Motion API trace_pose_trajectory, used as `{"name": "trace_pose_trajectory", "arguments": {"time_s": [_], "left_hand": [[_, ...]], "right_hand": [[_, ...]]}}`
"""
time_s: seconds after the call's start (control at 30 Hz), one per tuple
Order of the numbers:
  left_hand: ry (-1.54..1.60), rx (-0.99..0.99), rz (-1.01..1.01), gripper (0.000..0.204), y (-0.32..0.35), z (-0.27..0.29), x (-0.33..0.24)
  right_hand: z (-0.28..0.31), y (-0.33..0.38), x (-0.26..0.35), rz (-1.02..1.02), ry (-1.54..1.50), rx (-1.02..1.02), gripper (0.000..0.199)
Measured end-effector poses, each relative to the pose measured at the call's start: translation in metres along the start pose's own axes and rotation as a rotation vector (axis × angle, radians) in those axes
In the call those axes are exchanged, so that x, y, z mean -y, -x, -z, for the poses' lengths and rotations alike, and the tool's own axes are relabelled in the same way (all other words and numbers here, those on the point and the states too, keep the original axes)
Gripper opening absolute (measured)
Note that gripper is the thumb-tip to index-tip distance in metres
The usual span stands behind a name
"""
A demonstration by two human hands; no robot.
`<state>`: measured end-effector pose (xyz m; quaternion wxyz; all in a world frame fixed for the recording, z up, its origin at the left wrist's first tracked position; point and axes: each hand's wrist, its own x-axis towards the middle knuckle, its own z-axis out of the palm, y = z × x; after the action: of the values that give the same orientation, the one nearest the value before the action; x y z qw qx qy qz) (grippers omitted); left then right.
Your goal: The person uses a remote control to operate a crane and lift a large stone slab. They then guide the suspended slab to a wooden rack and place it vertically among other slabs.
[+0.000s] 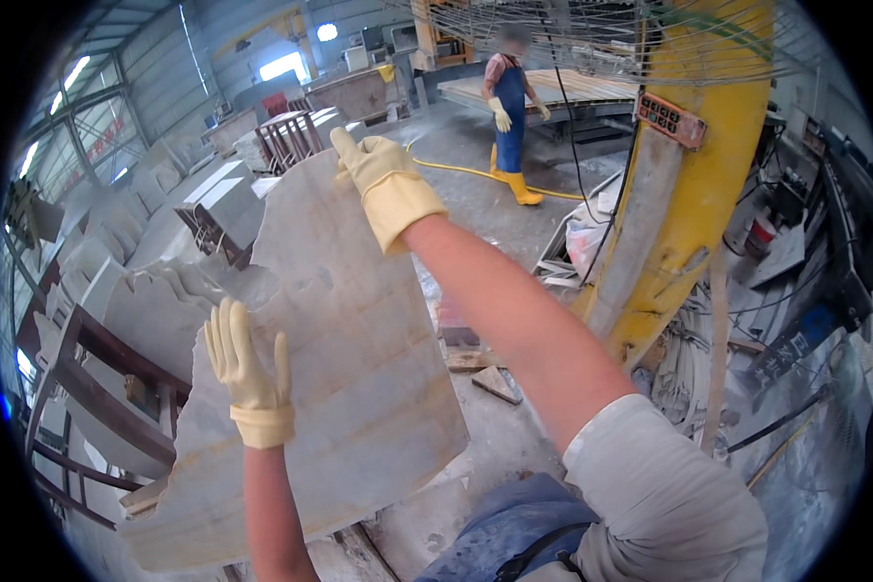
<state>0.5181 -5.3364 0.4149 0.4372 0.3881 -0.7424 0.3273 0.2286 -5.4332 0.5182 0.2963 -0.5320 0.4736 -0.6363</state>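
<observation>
A large pale grey stone slab (359,339) with tan streaks leans upright in front of me, its left edge jagged and broken. My right hand (383,184), in a cream rubber glove, grips the slab's top edge with the arm stretched out. Lower down, my left hand (245,359), gloved alike, is held against or just before the slab's face near the ragged left side. Its fingers are straight and the thumb stands apart. Whether the left palm touches the stone I cannot tell.
Dark red metal racks (116,388) stand at the left, with more slabs behind. A yellow column (694,223) bearing a button box (669,120) rises at the right. Beyond, a person in a blue apron (510,116) stands by a yellow hose (456,169). Wood offcuts (496,384) lie near the slab.
</observation>
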Motion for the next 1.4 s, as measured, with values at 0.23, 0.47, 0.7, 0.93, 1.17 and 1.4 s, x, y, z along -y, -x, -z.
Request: {"name": "trace_pose_trajectory", "arguments": {"time_s": [0.23, 0.47, 0.7, 0.93, 1.17, 1.4], "left_hand": [[-0.114, 0.022, 0.008, 0.063, 0.000, -0.027, 0.041], [-0.103, 0.163, -0.057, 0.054, -0.014, -0.024, 0.057], [-0.171, 0.258, -0.015, 0.047, -0.013, -0.028, 0.053], [-0.239, 0.183, -0.066, 0.038, -0.001, -0.032, 0.072], [-0.209, 0.131, -0.056, 0.034, 0.021, -0.029, 0.089], [-0.120, 0.057, -0.099, 0.032, 0.002, -0.045, 0.076]], "right_hand": [[-0.013, -0.005, -0.004, 0.011, 0.048, -0.135, 0.049], [-0.003, -0.014, -0.041, 0.054, 0.209, -0.213, 0.052], [-0.002, -0.030, -0.059, 0.386, 0.589, -0.199, 0.048], [-0.014, -0.022, -0.066, 0.504, 0.979, -0.156, 0.034], [-0.040, 0.003, -0.054, 0.403, 0.781, -0.034, 0.048], [-0.018, -0.039, -0.092, 0.493, 1.255, -0.389, 0.042]]}}
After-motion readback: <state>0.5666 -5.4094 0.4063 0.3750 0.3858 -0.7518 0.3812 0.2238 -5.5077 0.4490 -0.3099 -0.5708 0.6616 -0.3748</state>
